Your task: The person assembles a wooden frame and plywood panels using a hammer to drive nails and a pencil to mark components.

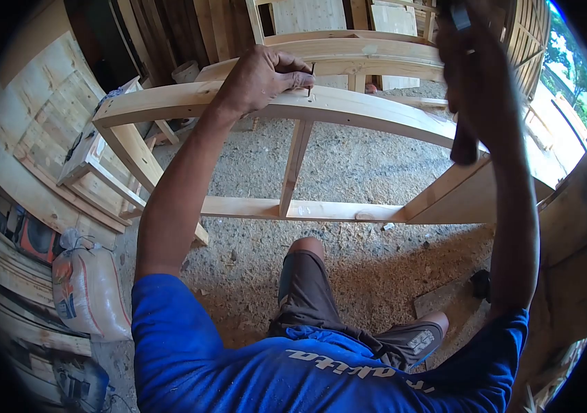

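Note:
My left hand [266, 77] pinches a nail [312, 77] between thumb and fingertips. The nail stands about upright, its lower end at the top face of a curved wooden rail [369, 113]. Raised at the upper right, my right hand [476, 76] is wrapped round a hammer [465, 148]; the butt of its handle sticks out below the fist. Part of the hammer's metal shows above the hand, dark and partly cut off at the frame's top. Below the rail, a wooden upright [296, 165] joins it to a lower crosspiece [338, 210].
A second curved wooden piece [369, 49] lies behind the rail. To the left are a small wooden frame [104, 168], a full white sack [90, 292] and stacked boards [18, 275]. Wood shavings cover the ground [238, 268]. A wooden panel [458, 193] stands at the right.

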Demonstrator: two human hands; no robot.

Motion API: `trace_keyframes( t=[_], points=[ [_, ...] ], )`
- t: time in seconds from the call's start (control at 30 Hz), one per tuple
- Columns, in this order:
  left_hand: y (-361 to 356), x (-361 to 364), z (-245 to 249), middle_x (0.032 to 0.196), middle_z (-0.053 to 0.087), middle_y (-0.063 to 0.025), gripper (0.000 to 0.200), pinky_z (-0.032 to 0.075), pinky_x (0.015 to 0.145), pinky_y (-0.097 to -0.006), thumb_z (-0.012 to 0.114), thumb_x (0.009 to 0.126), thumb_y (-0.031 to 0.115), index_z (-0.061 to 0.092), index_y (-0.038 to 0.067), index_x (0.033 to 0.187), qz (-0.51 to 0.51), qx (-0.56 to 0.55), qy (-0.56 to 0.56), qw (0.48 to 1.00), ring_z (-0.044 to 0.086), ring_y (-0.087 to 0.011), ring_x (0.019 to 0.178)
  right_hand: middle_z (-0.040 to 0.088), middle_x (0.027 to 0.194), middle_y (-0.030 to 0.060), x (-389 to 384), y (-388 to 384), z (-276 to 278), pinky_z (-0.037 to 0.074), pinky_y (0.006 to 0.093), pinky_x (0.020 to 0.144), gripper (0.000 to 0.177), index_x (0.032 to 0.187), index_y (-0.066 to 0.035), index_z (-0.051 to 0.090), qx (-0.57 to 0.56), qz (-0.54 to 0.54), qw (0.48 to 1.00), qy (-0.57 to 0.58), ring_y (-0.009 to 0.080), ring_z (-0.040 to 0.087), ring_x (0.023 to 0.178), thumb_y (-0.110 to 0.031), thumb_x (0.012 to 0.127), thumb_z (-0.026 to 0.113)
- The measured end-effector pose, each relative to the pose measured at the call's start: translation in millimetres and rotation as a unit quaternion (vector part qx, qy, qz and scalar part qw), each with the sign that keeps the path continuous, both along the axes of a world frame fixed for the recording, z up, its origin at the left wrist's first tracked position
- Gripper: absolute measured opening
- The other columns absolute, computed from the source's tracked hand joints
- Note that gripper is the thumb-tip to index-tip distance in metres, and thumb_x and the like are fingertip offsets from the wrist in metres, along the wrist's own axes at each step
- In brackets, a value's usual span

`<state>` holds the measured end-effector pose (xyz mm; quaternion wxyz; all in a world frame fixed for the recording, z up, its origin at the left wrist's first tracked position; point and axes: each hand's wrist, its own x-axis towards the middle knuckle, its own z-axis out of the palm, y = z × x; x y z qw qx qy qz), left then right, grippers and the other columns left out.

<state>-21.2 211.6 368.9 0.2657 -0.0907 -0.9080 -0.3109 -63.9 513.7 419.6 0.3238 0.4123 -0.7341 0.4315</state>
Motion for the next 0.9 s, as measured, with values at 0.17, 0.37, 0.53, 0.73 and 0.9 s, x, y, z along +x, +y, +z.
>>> trace_keyframes(
  t=[0.17, 0.37, 0.53, 0.73, 0.9],
  points=[
    [1, 6, 3, 0.086, 0.075, -0.0053, 0.019, 0.053, 0.071, -0.0263, 0.077, 0.084, 0.019, 0.077, 0.007, 0.099, -0.019, -0.025, -0.01, 0.999, 0.069, -0.0106, 0.076, 0.063, 0.072, 0.0101, 9, -7, -16, 0.05, 0.0339, 0.049, 0.033, 0.13, -0.006, 0.055, 0.279, 0.015, 0.96, -0.033, 0.0176, 0.057, 0.053, -0.021, 0.101, 0.053],
    [1, 2, 0, 0.085, 0.075, -0.0051, 0.018, 0.052, 0.07, -0.027, 0.077, 0.084, 0.019, 0.077, 0.007, 0.098, -0.015, -0.059, 0.014, 0.998, 0.067, -0.0099, 0.073, 0.051, 0.066, -0.0017, 33, 3, 40, 0.037, 0.0216, 0.041, 0.042, 0.138, -0.01, 0.049, -0.052, 0.074, 0.973, -0.21, 0.0054, 0.045, 0.047, -0.023, 0.098, 0.053],
    [-1, 0, 0, 0.083, 0.074, -0.0052, 0.019, 0.052, 0.07, -0.027, 0.077, 0.084, 0.018, 0.077, 0.006, 0.098, -0.016, -0.031, 0.001, 0.999, 0.066, -0.0097, 0.073, 0.065, 0.078, 0.0119, 15, -5, -16, 0.05, 0.0402, 0.063, 0.032, 0.131, -0.007, 0.057, 0.267, 0.025, 0.964, 0.0, 0.0185, 0.064, 0.071, -0.016, 0.1, 0.051],
    [-2, -3, 2, 0.084, 0.075, -0.0052, 0.018, 0.052, 0.072, -0.0268, 0.077, 0.084, 0.016, 0.076, 0.005, 0.098, -0.019, -0.052, 0.0, 0.998, 0.066, -0.0095, 0.073, 0.056, 0.066, 0.0007, 0, 15, 22, 0.041, 0.0254, 0.046, 0.025, 0.115, -0.007, 0.062, -0.07, 0.077, 0.989, -0.108, 0.0076, 0.051, 0.051, -0.025, 0.099, 0.055],
    [-3, -4, -1, 0.084, 0.075, -0.0047, 0.018, 0.052, 0.073, -0.0265, 0.076, 0.084, 0.016, 0.076, 0.005, 0.098, -0.007, -0.05, -0.006, 0.999, 0.066, -0.0096, 0.073, 0.058, 0.071, 0.007, -2, -1, -18, 0.05, 0.0334, 0.059, 0.03, 0.125, -0.006, 0.058, 0.149, -0.017, 0.986, 0.073, 0.0163, 0.059, 0.06, -0.018, 0.098, 0.057]
  ],
)
